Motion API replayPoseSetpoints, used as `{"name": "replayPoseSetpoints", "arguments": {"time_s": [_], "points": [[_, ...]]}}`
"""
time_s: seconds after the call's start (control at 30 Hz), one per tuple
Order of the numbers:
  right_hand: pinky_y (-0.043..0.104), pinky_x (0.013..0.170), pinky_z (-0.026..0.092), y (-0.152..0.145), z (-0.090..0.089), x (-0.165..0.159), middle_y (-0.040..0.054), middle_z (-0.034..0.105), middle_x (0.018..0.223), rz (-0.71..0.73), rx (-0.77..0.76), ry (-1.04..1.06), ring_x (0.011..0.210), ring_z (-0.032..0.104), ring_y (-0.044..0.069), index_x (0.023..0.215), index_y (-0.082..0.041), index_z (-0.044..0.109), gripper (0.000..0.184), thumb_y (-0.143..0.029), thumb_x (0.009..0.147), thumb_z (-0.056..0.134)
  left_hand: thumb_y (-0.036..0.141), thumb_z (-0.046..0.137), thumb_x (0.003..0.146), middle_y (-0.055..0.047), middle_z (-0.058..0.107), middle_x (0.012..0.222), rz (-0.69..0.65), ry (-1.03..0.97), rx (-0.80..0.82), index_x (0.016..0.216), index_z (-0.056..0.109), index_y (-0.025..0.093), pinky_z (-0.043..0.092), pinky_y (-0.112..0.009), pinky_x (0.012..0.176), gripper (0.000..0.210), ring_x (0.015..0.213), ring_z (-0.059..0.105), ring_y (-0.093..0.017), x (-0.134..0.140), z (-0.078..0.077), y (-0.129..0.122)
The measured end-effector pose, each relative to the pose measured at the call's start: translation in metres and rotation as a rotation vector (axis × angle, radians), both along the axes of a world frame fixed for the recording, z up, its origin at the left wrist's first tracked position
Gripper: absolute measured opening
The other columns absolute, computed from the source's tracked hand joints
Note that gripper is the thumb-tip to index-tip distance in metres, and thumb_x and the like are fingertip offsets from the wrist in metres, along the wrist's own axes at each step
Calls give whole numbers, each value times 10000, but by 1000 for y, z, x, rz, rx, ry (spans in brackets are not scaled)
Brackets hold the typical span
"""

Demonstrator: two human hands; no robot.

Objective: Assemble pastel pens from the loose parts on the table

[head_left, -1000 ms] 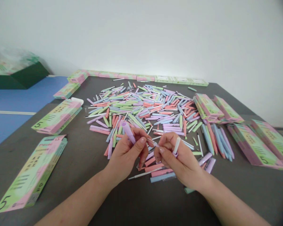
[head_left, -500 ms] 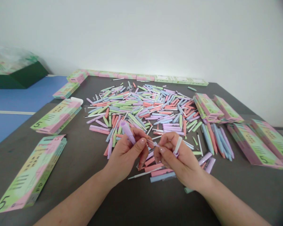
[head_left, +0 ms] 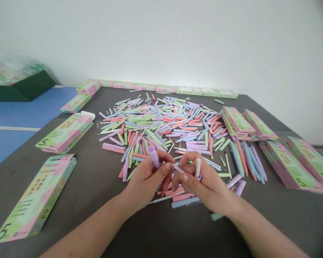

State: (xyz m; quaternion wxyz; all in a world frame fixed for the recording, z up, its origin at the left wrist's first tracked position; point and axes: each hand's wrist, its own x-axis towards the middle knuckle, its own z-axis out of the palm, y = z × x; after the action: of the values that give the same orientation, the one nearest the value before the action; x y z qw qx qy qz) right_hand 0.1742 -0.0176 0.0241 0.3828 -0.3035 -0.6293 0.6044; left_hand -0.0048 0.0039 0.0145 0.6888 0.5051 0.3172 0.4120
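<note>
My left hand (head_left: 148,181) is closed around a lilac pen barrel (head_left: 153,156), whose open end points up and away from me. Its thumb and forefinger also pinch a thin piece that meets the other hand's fingertips. My right hand (head_left: 204,184) grips a small lilac pen part (head_left: 178,168) between thumb and forefinger. Tucked in the same hand is a white stick (head_left: 198,165) rising from a lilac ring. Both hands' fingertips almost touch; fingers partly hide how the pieces join. Under and beyond them lies a heap of pastel pen parts (head_left: 161,123).
Printed cartons (head_left: 34,195) lie on the left of the dark table (head_left: 97,215), others (head_left: 296,166) on the right. More boxes (head_left: 145,86) line the back edge. Assembled-looking pens (head_left: 249,159) lie grouped at right. A dark green bin (head_left: 33,86) stands at far left.
My hands have come closer together. The lilac barrel in my left hand has shifted right and slightly down, and the white stick in my right hand has tipped more upright.
</note>
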Motion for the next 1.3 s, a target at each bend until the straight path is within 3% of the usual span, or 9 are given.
{"name": "replayPoseSetpoints", "arguments": {"time_s": [0.23, 0.4, 0.57, 0.67, 0.97, 1.1, 1.3], "points": [[190, 587, 502, 5, -4, -3, -52, 605, 705, -57, -114, 32, 626, 597, 76, 996, -212, 482, 145, -300, 942, 583, 419, 564, 919, 100, 432, 449, 3, 11, 37, 937, 512, 185, 342, -148, 366, 241, 356, 390, -57, -2, -1, -1], [291, 690, 577, 10, 1, -8, -16, 662, 688, -45, -140, 81, 649, 666, 128, 888, -198, 547, 120, -301, 925, 596, 403, 567, 918, 96, 433, 459, 19, 89, 77, 925, 522, 173, 311, -149, 367, 234, 367, 392, -55, -1, -1, -3], [309, 666, 572, 10, 7, -12, 23, 709, 715, -193, -62, 18, 665, 693, 167, 819, -194, 610, 155, -331, 871, 658, 401, 566, 915, 101, 426, 452, 21, 126, 79, 949, 519, 172, 329, -160, 374, 237, 366, 393, -62, 0, -1, -1], [302, 647, 566, 10, 7, -12, 25, 702, 698, -189, -62, -18, 658, 683, 168, 835, -183, 640, 184, -362, 877, 643, 407, 565, 913, 103, 420, 460, 14, 140, 82, 969, 515, 171, 340, -165, 377, 248, 374, 393, -66, 1, -2, -1], [254, 613, 484, 11, -1, 2, 18, 634, 696, -358, 96, -102, 638, 583, 129, 870, -168, 708, 177, -320, 900, 623, 514, 505, 919, 72, 409, 610, 8, 200, 131, 1044, 547, 213, 321, -183, 359, 328, 395, 383, -61, -10, -6, 6], [257, 582, 478, 9, 2, 9, 26, 668, 701, -451, 137, -84, 637, 592, 142, 915, -192, 746, 163, -326, 866, 669, 547, 359, 962, 45, 382, 590, 39, 275, 140, 936, 593, 190, 307, -216, 380, 428, 431, 299, -85, -14, -9, 10], [268, 532, 466, 6, 13, 10, 49, 722, 754, -556, 162, -115, 631, 605, 160, 898, -205, 766, 132, -297, 822, 711, 513, 342, 979, 51, 367, 530, 113, 488, 348, 768, 553, 184, 318, -246, 476, 444, 467, 353, -109, -13, 2, 10]]}}
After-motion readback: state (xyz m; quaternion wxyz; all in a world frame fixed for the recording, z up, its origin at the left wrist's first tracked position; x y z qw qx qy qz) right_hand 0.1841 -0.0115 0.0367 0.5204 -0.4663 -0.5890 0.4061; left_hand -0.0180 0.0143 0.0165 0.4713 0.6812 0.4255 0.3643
